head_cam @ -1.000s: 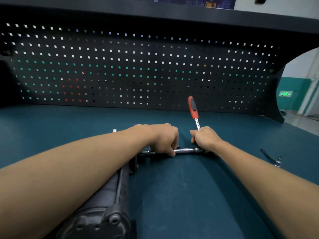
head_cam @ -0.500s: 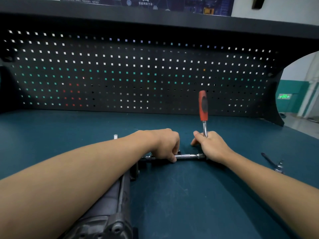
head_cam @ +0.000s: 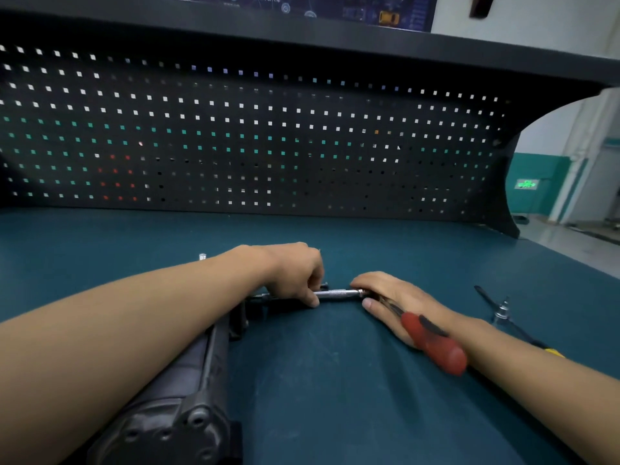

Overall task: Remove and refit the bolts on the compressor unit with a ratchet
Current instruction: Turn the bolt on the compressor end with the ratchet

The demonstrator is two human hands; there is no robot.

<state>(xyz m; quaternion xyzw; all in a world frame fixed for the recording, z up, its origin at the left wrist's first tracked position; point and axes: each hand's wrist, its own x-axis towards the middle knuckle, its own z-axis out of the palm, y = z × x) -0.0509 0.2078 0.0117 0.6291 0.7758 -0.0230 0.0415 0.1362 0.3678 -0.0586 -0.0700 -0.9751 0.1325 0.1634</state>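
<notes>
The dark compressor unit (head_cam: 188, 397) lies lengthwise on the blue-green bench, partly under my left forearm. A chrome extension bar (head_cam: 337, 293) runs sideways from its far end to the ratchet head. My left hand (head_cam: 295, 271) grips the bar close to the compressor. My right hand (head_cam: 392, 297) holds the ratchet at its head, thumb below and fingers above. The ratchet's red handle (head_cam: 432, 344) points back toward me over my right wrist. The bolt under the socket is hidden.
A small loose bolt (head_cam: 202, 256) stands on the bench (head_cam: 335, 397) behind my left forearm. A second wrench-like tool (head_cam: 501, 312) lies at the right. A black pegboard wall (head_cam: 268, 135) closes off the back.
The red ratchet handle has swung from standing upright behind my right hand down toward me, over my wrist. My left hand has stayed on the extension bar.
</notes>
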